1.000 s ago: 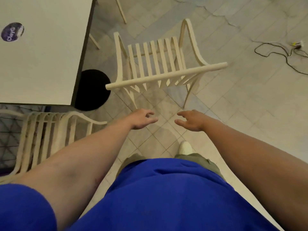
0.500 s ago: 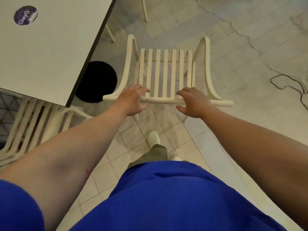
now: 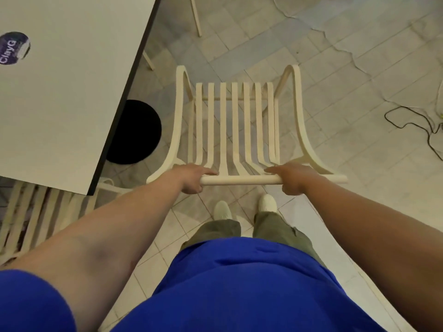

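Holds the round top rail of a pale wooden slatted chair with both hands. Wraps the left hand over the rail's left part, fingers curled across the top. Clamps the right hand round the right part in the same way, with a bare stretch of rail between the two. Stands directly behind the chair on the tiled floor, white shoes just short of the rail, seat slats running away from the camera between two curved side pieces. Has a white surface with a dark edge to the left of the chair, near it but apart. Shows a round purple sticker on that surface at the left border, and a black round base on the floor under its corner, just beside the chair's left side piece. Catches a second slatted chair low on the left, partly under the surface, and a dark cable looped on the floor well off to the right. Wears a blue shirt and olive trousers.
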{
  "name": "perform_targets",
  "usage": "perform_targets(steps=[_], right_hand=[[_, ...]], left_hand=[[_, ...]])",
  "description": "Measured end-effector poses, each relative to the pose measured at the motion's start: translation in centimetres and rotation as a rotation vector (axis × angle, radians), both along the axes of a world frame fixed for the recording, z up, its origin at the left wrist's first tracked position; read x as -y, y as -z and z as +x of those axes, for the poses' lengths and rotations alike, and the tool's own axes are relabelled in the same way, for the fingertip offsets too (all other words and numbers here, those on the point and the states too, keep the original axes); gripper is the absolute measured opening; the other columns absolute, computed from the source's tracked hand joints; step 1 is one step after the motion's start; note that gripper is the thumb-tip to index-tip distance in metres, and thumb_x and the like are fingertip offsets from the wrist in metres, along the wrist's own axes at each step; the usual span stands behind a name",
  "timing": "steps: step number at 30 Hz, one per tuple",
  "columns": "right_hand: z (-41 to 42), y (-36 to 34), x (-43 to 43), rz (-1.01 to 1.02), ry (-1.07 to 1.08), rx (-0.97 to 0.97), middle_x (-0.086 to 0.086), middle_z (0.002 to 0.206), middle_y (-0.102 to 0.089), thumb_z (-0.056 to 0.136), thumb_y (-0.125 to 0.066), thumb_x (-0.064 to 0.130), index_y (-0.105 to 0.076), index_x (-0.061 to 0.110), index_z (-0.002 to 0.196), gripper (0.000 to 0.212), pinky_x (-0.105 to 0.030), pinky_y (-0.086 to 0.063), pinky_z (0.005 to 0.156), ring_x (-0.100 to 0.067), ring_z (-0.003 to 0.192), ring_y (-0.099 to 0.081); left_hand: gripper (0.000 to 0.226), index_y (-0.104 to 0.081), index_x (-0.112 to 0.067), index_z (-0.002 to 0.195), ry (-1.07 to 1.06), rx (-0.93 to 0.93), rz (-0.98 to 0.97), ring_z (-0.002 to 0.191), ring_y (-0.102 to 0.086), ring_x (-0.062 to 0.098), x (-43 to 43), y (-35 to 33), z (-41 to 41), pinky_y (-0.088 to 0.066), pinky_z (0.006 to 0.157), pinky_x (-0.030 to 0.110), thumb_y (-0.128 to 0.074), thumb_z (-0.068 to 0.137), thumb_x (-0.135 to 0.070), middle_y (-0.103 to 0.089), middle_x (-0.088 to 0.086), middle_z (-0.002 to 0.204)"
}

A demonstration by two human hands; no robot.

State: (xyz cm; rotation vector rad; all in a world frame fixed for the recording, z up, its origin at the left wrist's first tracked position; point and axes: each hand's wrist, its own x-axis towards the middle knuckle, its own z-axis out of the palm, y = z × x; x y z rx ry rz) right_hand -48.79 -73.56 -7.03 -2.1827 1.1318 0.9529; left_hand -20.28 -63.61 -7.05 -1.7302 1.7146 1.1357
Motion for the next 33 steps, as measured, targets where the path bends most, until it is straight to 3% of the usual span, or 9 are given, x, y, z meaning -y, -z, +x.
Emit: perform_targets(steps=[2,6,14,26,33], right_hand=[[-0.7,0.3,0.1,-0.011,0.024,-0.008,0.001,0.124,-0.058,0.084,-0.059,0.007,-0.03,0.049,0.148,0.082,-0.037,-0.054,0.085,-0.02,0.098,-0.059],[-1.0,0.7,-0.1,-0.032,-0.008,0.059,0.005,0.127,-0.057,0.086,-0.056,0.003,-0.032,0.053,0.146,0.082,-0.034,-0.051,0.082,-0.019,0.1,-0.058],[-1.1,1.0,0.2,-0.043,-0.054,0.075,0.001,0.116,-0.058,0.09,-0.058,0.004,-0.032,0.05,0.147,0.078,-0.029,-0.047,0.078,-0.014,0.086,-0.052],[0.7,-0.3,3.6,-0.093,-0.279,0.019,0.001,0.122,-0.056,0.094,-0.052,0.005,-0.029,0.051,0.147,0.074,-0.027,-0.039,0.075,-0.012,0.085,-0.046],[-0.4,-0.2,6.8,-0.062,-0.36,0.036,0.0,0.122,-0.057,0.093,-0.055,0.005,-0.029,0.05,0.148,0.076,-0.029,-0.044,0.078,-0.015,0.088,-0.052]], left_hand=[[0.074,-0.031,-0.056,0.146,-0.011,0.003,0.012,0.081,-0.053,0.016,0.0,0.2,-0.3,-0.044,0.071,0.032,-0.048,0.093,-0.008,-0.055,-0.002,0.115],[0.088,-0.023,-0.062,0.147,-0.018,0.033,0.028,0.074,-0.057,0.017,-0.3,0.1,-0.4,-0.047,0.063,0.03,-0.045,0.091,0.002,-0.052,-0.004,0.098],[0.092,-0.02,-0.065,0.145,-0.06,0.06,-0.004,0.073,-0.057,0.018,-1.3,0.0,-0.8,-0.052,0.066,0.032,-0.047,0.091,0.004,-0.049,-0.004,0.089],[0.093,-0.02,-0.063,0.146,-0.285,0.021,-0.018,0.077,-0.054,0.016,-3.9,0.5,-2.8,-0.044,0.063,0.029,-0.051,0.09,0.005,-0.048,-0.004,0.094],[0.09,-0.022,-0.064,0.145,-0.398,0.021,-0.02,0.076,-0.053,0.015,-2.7,-0.1,-5.5,-0.043,0.063,0.029,-0.048,0.091,0.004,-0.047,-0.005,0.091]])
